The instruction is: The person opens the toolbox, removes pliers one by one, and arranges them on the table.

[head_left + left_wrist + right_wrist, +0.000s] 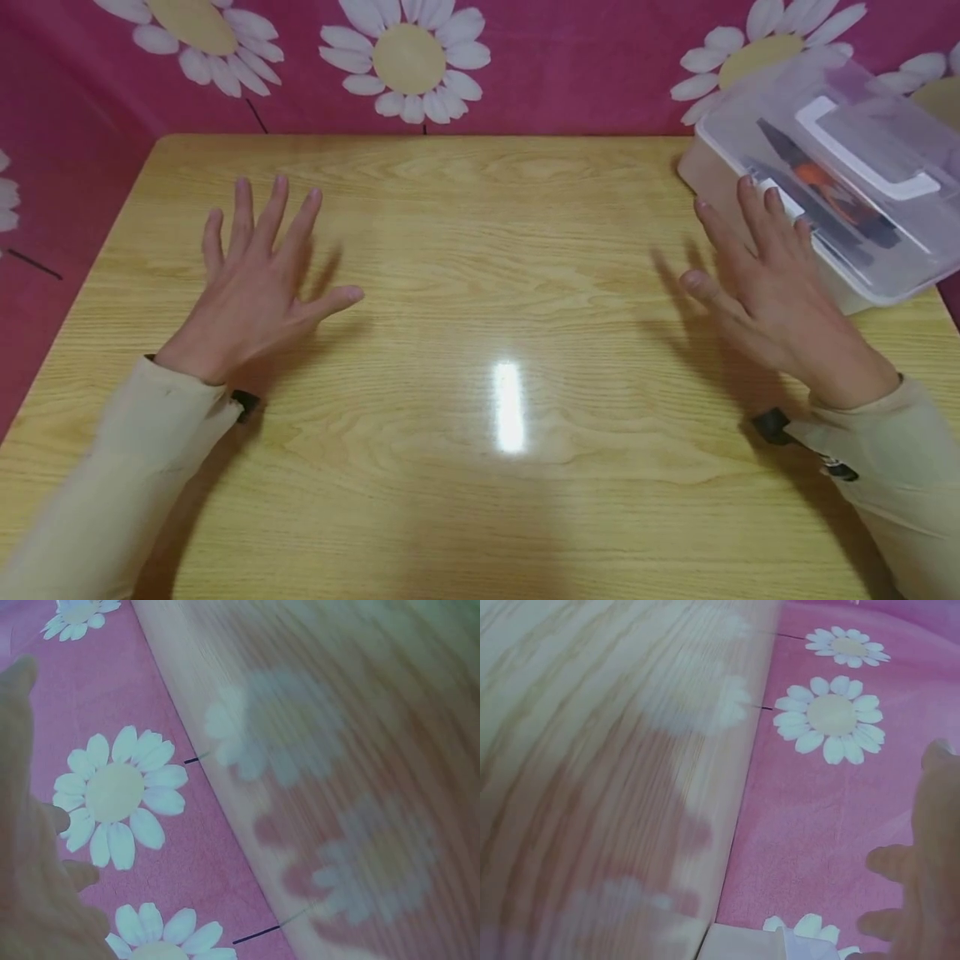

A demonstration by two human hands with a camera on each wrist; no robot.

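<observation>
My left hand hovers above the left side of the table with its fingers spread and nothing in it. On the other side, my right hand is held with spread fingers, also without any object. Its fingertips overlap the near edge of a clear plastic box in the head view; whether they touch it I cannot tell. Through the lid a tool with orange and black parts shows inside the box. Part of the left hand fills the edge of the left wrist view, and the right hand edges the right wrist view.
The glossy wood-grain table reflects a bright strip of light. Behind it hangs a pink cloth printed with white daisies. The box stands at the table's back right corner, with a white handle on its lid.
</observation>
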